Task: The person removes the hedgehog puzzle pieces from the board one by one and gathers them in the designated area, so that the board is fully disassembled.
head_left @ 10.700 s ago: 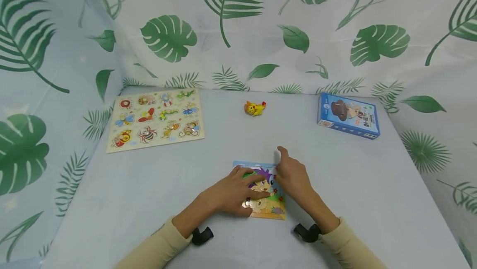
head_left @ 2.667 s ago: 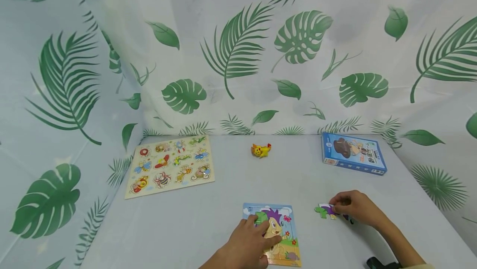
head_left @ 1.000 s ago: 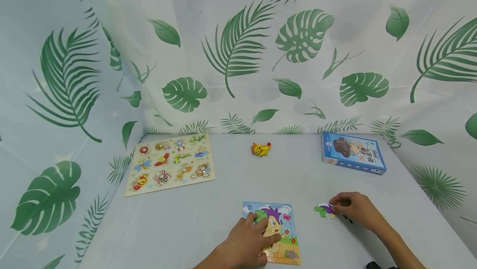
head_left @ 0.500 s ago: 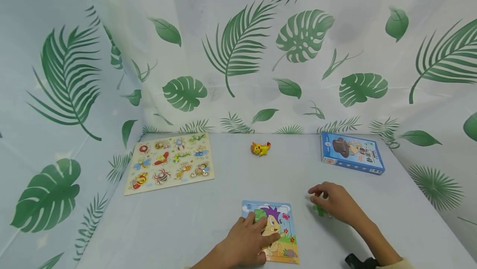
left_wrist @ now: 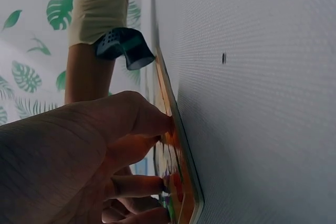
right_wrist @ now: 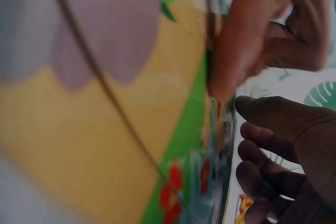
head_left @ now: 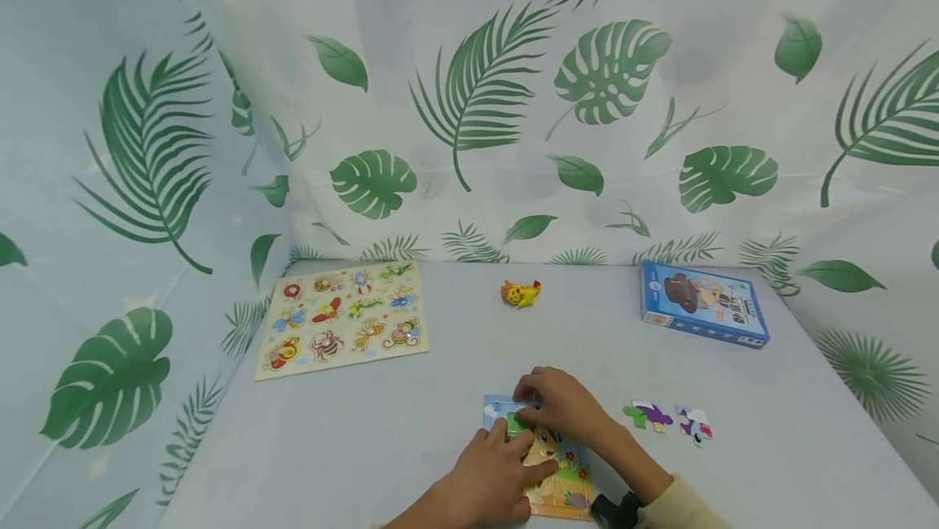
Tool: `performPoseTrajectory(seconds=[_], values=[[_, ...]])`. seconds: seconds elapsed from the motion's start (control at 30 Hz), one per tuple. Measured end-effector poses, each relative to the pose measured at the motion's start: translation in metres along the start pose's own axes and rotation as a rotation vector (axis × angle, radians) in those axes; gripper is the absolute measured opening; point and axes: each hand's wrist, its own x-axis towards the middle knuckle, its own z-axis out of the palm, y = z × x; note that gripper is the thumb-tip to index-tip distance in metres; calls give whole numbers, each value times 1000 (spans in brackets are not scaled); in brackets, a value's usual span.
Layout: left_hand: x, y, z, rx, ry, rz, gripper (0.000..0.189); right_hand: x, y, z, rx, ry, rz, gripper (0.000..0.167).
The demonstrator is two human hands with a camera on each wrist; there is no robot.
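Note:
A hedgehog jigsaw puzzle [head_left: 563, 500] in a light-blue-edged tray lies flat at the front of the table. My left hand [head_left: 487, 470] rests across its left half, fingers spread over the picture; in the left wrist view the thumb sits at the puzzle's edge. Over the puzzle's upper part reaches my right hand [head_left: 568, 411], its thumb and bent fingers apart, nothing visible between them. To the right lie two loose puzzle pieces: a green-and-purple piece [head_left: 651, 415] and a blue-white piece [head_left: 693, 423] with an eye. Part of the hedgehog is hidden under both hands.
A wooden insect board [head_left: 341, 321] lies at the back left. A small yellow toy figure [head_left: 521, 294] stands at the back middle, and a blue box [head_left: 706, 305] at the back right. Leaf-printed cloth [head_left: 469, 89] hangs behind the table.
My right hand has left the loose pieces at the right and moved left onto the puzzle's upper part. Both hands were on the puzzle much earlier, with no loose pieces visible. My left hand stays put.

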Motion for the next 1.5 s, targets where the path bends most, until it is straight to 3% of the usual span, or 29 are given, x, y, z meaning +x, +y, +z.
performPoseTrajectory(seconds=[0.53, 1.03, 1.23, 1.5], values=[[0, 1, -1, 1, 12, -4, 55, 4, -9, 5, -166, 13, -20, 12], [1, 2, -2, 16, 17, -1, 55, 3, -12, 8, -168, -1, -29, 11], [1, 2, 0, 20, 5, -5, 56, 1, -15, 7, -254, 33, -23, 16], [2, 2, 0, 32, 11, -1, 59, 1, -19, 6, -368, 47, -119, 12]])
